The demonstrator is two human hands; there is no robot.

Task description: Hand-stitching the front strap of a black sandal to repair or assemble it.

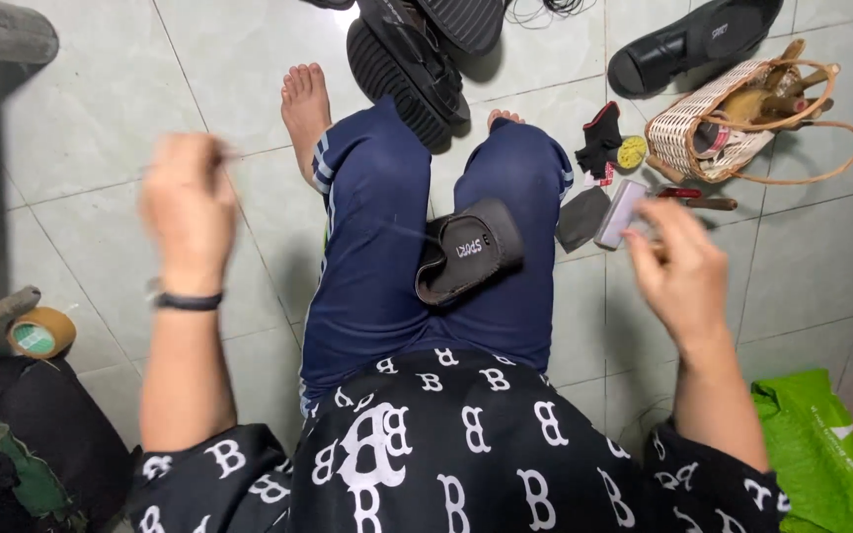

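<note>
A black slide sandal (466,252) lies on my lap between my knees, over dark blue trousers. My left hand (188,207) is raised to the left, blurred, with its fingers pinched on a thin needle or thread. A faint thread runs from the sandal across my left thigh toward that hand. My right hand (681,271) hovers to the right of the sandal, fingers drawn together and blurred. It is just above a small grey block (619,212) on the floor. I cannot tell whether it holds anything.
A woven basket (688,133) with wooden-handled tools stands at the right, beside a yellow tin (631,151), a black glove (599,138) and a dark cloth (581,219). Black sandals (412,64) and a black shoe (693,39) lie ahead. A tape roll (39,334) lies left, a green bag (812,444) right.
</note>
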